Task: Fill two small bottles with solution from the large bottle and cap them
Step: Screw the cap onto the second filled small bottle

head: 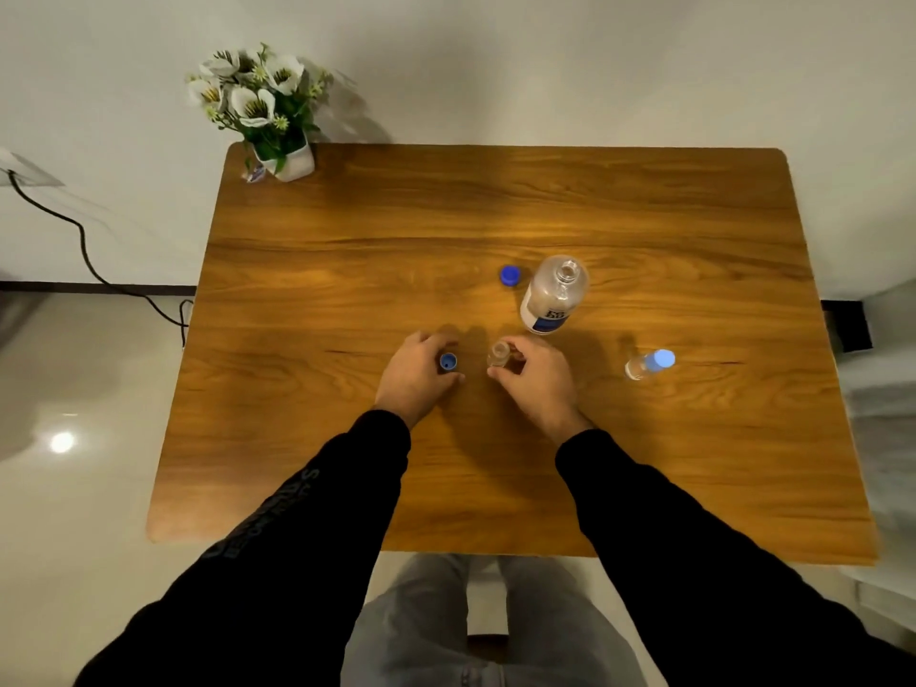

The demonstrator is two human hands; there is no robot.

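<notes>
The large clear bottle [552, 295] with a blue label stands uncapped at the table's middle right. Its blue cap [510, 275] lies just to its left. My right hand [533, 379] grips a small open bottle [498, 353] standing on the table. Beside it, my left hand [414, 376] pinches a small blue cap [448, 361], its hollow side facing up. A second small bottle [648, 363] with a light blue cap on stands alone to the right.
A white pot of artificial flowers [270, 111] stands at the wooden table's [347, 230] far left corner. A black cable [84, 240] runs along the floor on the left. My legs show below the near edge.
</notes>
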